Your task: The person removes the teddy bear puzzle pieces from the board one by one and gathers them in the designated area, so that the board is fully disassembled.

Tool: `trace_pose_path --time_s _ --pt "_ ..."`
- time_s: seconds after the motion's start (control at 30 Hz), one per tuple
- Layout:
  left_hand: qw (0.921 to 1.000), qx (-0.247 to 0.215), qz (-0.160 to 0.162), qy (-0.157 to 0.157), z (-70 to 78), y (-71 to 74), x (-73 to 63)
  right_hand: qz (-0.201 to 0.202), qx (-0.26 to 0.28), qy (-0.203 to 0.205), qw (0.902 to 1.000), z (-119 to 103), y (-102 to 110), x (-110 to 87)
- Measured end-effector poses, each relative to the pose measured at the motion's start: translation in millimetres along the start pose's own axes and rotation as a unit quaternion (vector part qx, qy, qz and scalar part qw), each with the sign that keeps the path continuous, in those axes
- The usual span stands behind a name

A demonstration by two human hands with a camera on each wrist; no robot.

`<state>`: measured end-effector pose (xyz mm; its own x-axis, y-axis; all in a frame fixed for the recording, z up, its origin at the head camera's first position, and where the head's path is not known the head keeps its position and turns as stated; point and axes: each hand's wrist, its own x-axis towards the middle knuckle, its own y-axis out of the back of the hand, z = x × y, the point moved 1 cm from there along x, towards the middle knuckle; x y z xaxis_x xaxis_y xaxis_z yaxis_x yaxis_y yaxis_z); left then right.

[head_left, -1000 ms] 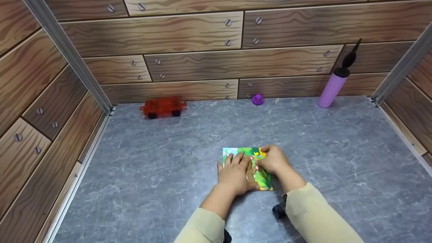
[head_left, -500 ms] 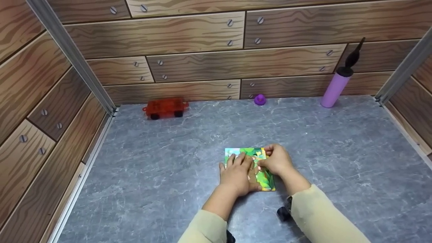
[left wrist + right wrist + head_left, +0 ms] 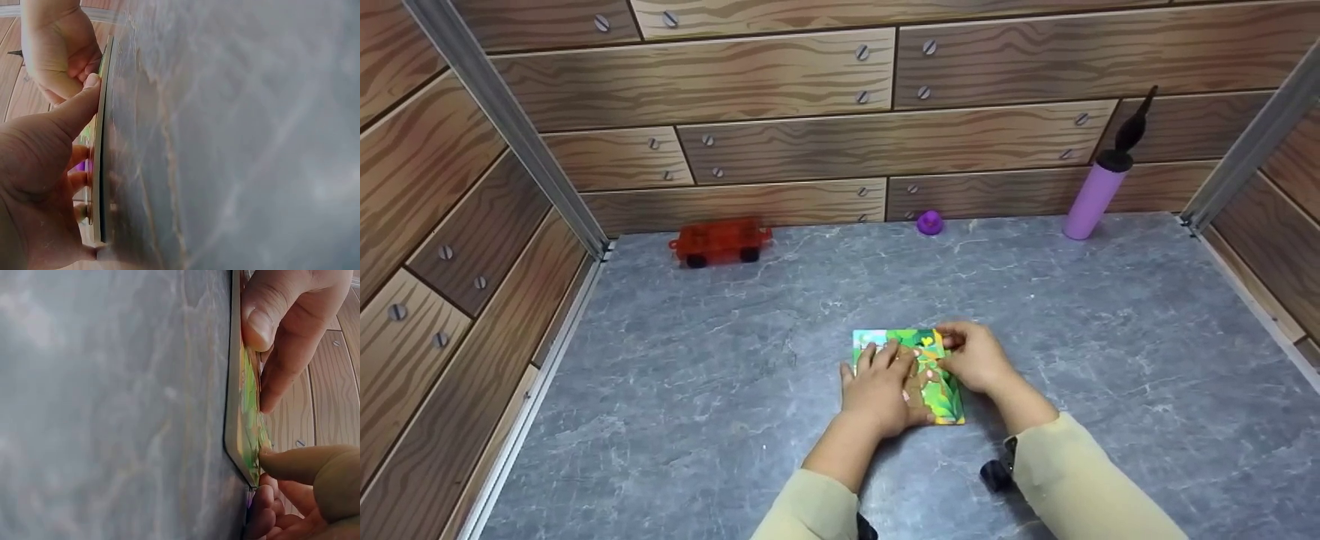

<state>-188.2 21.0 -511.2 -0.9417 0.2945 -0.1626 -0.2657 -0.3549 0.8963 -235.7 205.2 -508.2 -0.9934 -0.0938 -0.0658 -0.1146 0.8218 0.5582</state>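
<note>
A square puzzle board (image 3: 949,405) with a bright green picture and a brown figure lies flat on the grey table. Across its left part my left hand (image 3: 876,396) rests with fingers spread, its thumb along the near edge. The left wrist view shows the board's thin side (image 3: 99,214) under those fingertips. At the upper right edge, my right hand (image 3: 981,361) has its thumb and curled fingers at a small green puzzle piece (image 3: 265,432), which stands slightly raised from the board in the right wrist view. The left palm hides much of the picture.
Along the back wall stand a red toy wagon (image 3: 720,241), a small purple rubber duck (image 3: 930,223) and a lilac hand pump (image 3: 1095,199) with a black nozzle. Wood-patterned panels enclose the table (image 3: 697,375) at the back and sides.
My right hand has shifted a little to the right relative to the board, uncovering more of the picture near its thumb. The left hand stays in place on the board.
</note>
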Motion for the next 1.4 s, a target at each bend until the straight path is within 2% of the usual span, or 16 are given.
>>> trace_pose_path --time_s 0.2,0.43,0.7,1.1,1.4 --pt "1.0 -0.007 0.002 0.003 -1.0 0.2 -1.3 0.01 -0.009 0.012 0.9998 1.0 3.4 1.5" --pt "1.0 -0.004 0.001 0.002 -3.2 1.3 -3.1 0.033 -0.013 0.019 0.9992 7.8 20.1 8.2" --pt "1.0 -0.003 -0.003 0.005 -2.4 1.5 -2.0 0.055 -0.035 -0.009 0.9978 17.3 38.9 19.9" --pt "1.0 -0.008 -0.003 0.0 -0.9 -1.3 -2.0 0.039 -0.085 -0.072 0.993 28.1 50.4 31.5" --pt "1.0 -0.006 -0.006 0.002 -0.7 -0.6 -1.5 0.014 -0.108 -0.069 0.9917 24.7 49.2 34.6"
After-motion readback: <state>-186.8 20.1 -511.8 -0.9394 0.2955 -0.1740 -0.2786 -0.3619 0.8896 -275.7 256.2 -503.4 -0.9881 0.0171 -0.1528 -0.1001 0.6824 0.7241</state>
